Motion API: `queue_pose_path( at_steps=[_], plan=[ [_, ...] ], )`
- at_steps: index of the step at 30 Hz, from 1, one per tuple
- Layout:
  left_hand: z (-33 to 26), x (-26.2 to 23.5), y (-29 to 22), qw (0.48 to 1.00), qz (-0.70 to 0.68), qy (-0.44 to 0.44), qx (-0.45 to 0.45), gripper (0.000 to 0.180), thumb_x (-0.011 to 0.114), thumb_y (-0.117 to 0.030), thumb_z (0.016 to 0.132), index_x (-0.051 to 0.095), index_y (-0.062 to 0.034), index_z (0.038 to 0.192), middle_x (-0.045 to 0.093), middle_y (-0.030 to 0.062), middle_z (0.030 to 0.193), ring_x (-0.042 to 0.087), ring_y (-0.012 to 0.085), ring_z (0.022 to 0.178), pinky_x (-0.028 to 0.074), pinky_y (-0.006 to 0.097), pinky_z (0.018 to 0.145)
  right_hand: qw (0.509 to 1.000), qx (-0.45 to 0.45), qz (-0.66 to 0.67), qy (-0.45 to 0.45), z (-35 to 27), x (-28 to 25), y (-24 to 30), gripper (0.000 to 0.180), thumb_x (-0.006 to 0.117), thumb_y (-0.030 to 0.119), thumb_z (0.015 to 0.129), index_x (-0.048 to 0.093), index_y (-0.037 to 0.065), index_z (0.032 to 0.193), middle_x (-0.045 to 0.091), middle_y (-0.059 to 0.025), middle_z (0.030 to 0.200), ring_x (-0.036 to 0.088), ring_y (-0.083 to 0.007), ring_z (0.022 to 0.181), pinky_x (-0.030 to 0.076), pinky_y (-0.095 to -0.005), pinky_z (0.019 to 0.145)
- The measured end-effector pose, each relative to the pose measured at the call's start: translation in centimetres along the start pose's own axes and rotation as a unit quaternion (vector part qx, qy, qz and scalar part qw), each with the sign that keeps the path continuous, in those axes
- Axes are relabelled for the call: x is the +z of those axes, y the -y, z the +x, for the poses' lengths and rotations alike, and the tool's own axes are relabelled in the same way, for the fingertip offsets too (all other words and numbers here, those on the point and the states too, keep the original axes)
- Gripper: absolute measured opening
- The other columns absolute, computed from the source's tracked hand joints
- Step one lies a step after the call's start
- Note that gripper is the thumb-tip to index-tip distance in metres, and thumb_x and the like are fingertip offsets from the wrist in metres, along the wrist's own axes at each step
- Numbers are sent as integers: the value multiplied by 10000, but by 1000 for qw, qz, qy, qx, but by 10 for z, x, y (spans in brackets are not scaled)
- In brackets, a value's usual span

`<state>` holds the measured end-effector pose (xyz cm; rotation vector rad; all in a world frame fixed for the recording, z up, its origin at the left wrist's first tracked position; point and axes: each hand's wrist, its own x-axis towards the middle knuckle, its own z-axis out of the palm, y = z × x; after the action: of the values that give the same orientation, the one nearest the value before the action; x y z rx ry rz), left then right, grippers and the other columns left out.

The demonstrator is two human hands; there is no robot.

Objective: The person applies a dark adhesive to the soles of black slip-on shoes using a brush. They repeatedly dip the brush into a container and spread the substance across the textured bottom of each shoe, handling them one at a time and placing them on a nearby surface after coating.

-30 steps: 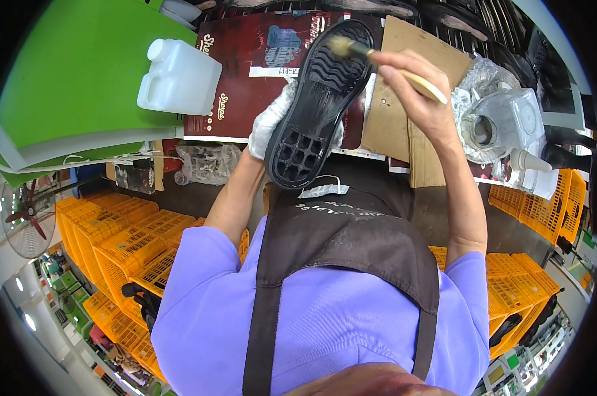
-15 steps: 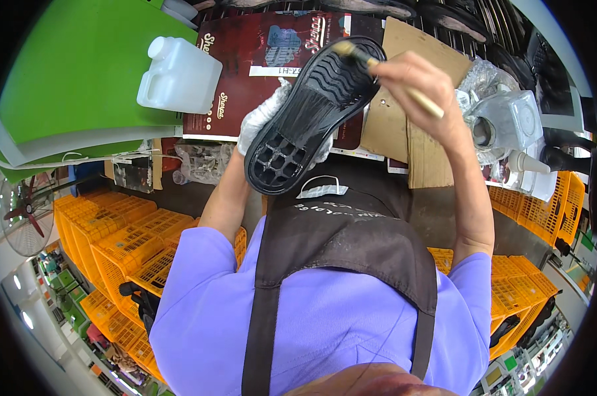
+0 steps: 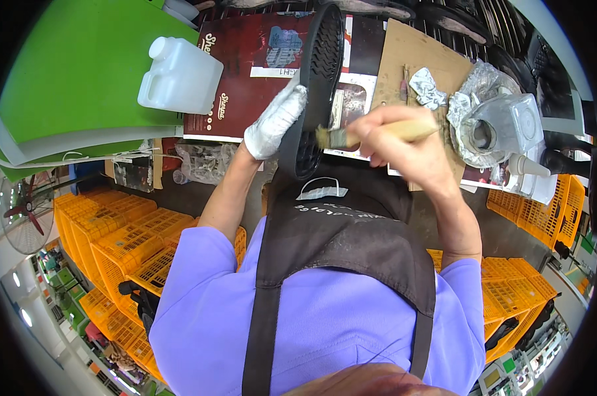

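Note:
My left hand (image 3: 276,123), in a white glove, grips a black shoe sole (image 3: 325,63) from its left side. The sole stands on its long edge, its patterned inner face turned to the right. Held in my bare right hand (image 3: 407,148) is a flat brush (image 3: 338,138) with a pale wooden handle. Its bristle tip touches or nearly touches the sole's lower part, where square cells show. Fingers of the left hand behind the sole are hidden.
Beneath the hands lie a maroon cardboard box (image 3: 235,63) and a brown cardboard sheet (image 3: 400,49). A white plastic jug (image 3: 186,76) stands at left. Right are crumpled foil (image 3: 428,88) and a cut clear plastic container (image 3: 513,119). Orange crates (image 3: 130,228) flank me; black soles (image 3: 453,23) line the far rack.
The sole has turned from facing up to standing on edge. The brush has moved from its far end down to the near end, and my right hand has come nearer to me.

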<state>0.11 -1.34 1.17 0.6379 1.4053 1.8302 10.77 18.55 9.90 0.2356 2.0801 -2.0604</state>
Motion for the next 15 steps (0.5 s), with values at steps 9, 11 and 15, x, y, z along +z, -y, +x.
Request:
queue_pose_path(
  at_steps=[9, 11, 15],
  plan=[
    [9, 1, 4, 1000, 21, 12, 11, 613, 396, -331, 943, 193, 16, 1407, 366, 112, 1353, 365, 187, 1212, 293, 311, 1012, 979, -123, -112, -118, 23, -15, -16, 158, 626, 160, 832, 668, 8, 853, 625, -18, 654, 574, -51, 617, 467, -213, 555],
    [9, 1, 4, 999, 47, 12, 20, 614, 376, -292, 947, 155, 34, 1417, 311, 141, 1411, 290, 211, 1293, 230, 314, 1057, 987, -128, -63, -73, 14, -8, -18, 162, 625, 159, 832, 661, 1, 819, 619, -15, 627, 563, -54, 569, 443, -202, 509],
    [10, 5, 0, 993, 117, 14, 31, 623, 367, -269, 941, 127, 41, 1424, 274, 169, 1445, 239, 238, 1346, 196, 319, 1081, 982, -147, -9, -117, 20, -20, -2, 153, 600, 134, 854, 660, -4, 826, 621, -19, 618, 561, -61, 538, 429, -186, 487]
  ],
)
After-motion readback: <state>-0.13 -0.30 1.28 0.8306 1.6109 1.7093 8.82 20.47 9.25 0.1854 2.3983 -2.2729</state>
